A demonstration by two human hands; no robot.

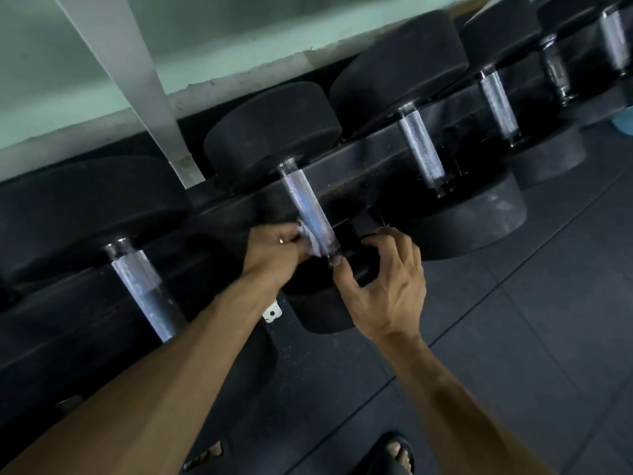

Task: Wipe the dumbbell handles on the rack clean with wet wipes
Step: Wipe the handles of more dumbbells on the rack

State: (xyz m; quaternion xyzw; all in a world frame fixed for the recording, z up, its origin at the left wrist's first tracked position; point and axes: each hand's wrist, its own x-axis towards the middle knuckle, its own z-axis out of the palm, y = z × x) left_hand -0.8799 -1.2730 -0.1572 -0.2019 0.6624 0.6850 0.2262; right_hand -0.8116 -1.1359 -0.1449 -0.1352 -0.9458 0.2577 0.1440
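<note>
Left hand [277, 248] curled, pinching crumpled white wet wipe [310, 240] against near end of knurled steel dumbbell handle [306, 207] on black rack [359, 162]. Right hand [387, 279] at 3 o'clock, half-open, fingertips on black rubber head [329, 313]. No legible writing.

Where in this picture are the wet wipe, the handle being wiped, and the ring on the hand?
wet wipe [312, 242], head view, white fold beside the handle.
dumbbell handle [308, 205], head view, mid knurled shaft.
ring [281, 240], head view, band on left-hand finger.
</note>
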